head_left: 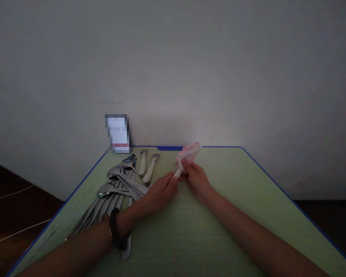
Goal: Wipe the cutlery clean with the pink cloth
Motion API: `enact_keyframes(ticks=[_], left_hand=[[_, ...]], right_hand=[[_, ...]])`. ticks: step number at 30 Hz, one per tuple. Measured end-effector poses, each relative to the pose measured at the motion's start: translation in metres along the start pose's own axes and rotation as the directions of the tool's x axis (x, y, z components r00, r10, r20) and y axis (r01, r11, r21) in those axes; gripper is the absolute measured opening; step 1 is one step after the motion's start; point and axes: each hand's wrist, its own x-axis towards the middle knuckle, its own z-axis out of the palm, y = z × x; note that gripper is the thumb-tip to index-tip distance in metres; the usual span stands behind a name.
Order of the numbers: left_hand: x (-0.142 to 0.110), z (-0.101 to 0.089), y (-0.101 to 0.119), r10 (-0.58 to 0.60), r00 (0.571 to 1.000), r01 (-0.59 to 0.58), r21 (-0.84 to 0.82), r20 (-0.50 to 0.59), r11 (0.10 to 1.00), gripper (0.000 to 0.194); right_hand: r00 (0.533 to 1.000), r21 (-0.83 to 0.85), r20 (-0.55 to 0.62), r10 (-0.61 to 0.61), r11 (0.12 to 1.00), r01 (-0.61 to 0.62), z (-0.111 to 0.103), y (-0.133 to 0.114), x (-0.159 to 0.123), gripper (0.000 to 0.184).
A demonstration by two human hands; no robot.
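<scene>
The left hand (163,190), near the middle of the frame, is closed around a pale-handled utensil (177,173), whose handle slants up and to the right out of the fist. Just beside it, the right hand (198,180) is also closed, its thumb pressing a pink-and-white cloth (187,156) against the fingers. The cloth is bunched around the upper end of the utensil, so the head of the utensil is hidden. Both hands are above the far half of a green counter (262,192) with a blue edge. On the left wrist are a dark band (115,227) and a thin bracelet (108,227).

Left of the hands, near the centre of the frame, two small forks with cream handles (150,173) lie side by side, tines toward the top. Next to them, left of centre, is a heap of metal cutlery (115,190); spoon bowls lie on top, and long handles fan out toward the lower left, partly behind the left forearm. A blurred phone (119,132) leans at the counter's far left corner, against a plain grey wall (219,77). Pale cords (20,232) cross the dark floor at lower left.
</scene>
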Motion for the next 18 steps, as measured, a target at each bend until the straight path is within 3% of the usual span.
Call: enact_keyframes(ticks=[5, 13, 18], left_hand=[[0.000, 0.000, -0.001, 0.004, 1.000, -0.004, -0.010, -0.016, 1.000, 0.032], [-0.001, 0.000, -0.001, -0.040, 0.999, 0.039, -0.065, -0.019, 0.997, 0.036], [0.000, 0.000, 0.001, -0.065, 0.998, 0.064, -0.125, -0.001, 0.990, 0.040]], right_hand=[[0.997, 0.085, -0.054, 0.063, 0.995, -0.059, 0.009, -0.001, -0.004, 0.035], [0.995, -0.013, -0.062, -0.080, 0.997, 0.080, -0.006, 0.002, 0.011, 0.034], [0.991, 0.044, -0.071, -0.112, 0.992, 0.115, -0.013, -0.003, 0.017, 0.031]])
